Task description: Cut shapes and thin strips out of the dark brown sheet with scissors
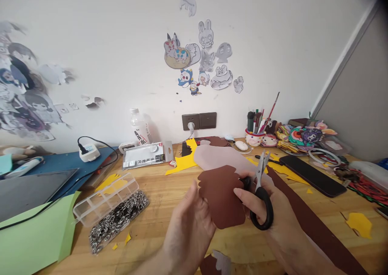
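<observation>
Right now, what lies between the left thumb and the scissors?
The brown piece, with the right thumb over its edge; the head view shows both.

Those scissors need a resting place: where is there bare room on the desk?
Bare wood shows between the metal rings and the left hand, and, mostly, between the brown strip, the dark phone-like slab and the far-right yellow scrap. The back right is crowded with a cup of pens and colourful cutouts; a green sheet covers the near left corner.
</observation>
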Tool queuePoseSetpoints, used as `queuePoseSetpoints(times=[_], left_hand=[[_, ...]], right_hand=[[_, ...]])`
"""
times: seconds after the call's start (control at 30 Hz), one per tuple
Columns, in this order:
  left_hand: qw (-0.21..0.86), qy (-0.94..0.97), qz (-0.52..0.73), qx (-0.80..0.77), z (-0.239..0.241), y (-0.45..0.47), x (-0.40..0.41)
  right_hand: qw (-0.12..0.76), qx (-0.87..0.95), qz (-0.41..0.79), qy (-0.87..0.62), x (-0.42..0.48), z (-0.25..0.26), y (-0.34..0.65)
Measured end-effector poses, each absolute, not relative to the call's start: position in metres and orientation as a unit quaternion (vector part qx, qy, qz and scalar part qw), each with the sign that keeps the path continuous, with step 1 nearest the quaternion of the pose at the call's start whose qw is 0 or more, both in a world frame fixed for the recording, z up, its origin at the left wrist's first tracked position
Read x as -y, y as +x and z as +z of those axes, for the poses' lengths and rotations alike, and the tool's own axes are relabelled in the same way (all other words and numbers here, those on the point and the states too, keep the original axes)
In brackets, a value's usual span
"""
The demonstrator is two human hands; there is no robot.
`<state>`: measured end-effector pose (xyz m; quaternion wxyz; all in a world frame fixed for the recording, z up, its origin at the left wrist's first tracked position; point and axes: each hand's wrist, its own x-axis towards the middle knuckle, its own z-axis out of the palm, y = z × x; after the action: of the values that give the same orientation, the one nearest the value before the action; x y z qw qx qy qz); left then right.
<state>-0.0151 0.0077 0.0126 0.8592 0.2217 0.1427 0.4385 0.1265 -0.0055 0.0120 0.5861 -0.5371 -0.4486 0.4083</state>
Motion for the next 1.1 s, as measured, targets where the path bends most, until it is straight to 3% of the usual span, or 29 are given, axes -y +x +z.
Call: queuePoseSetpoints(times=[0.2, 0.47, 1.1], left_hand=[[0.814, 0.261, 0.452, -0.256, 0.013, -0.008, 0.000], [0.774, 0.328, 0.434, -0.325, 0.012, -0.016, -0.011], [0.620, 0.490, 0.461, -0.404, 0.037, -0.036, -0.030]], right_hand=[[0.589, 0.436, 0.391, -0.557, 0.011, 0.005, 0.121], [0.531, 0.527, 0.426, -0.510, 0.005, 0.014, 0.120], [0.314, 0.642, 0.525, -0.463, -0.001, 0.003, 0.141]])
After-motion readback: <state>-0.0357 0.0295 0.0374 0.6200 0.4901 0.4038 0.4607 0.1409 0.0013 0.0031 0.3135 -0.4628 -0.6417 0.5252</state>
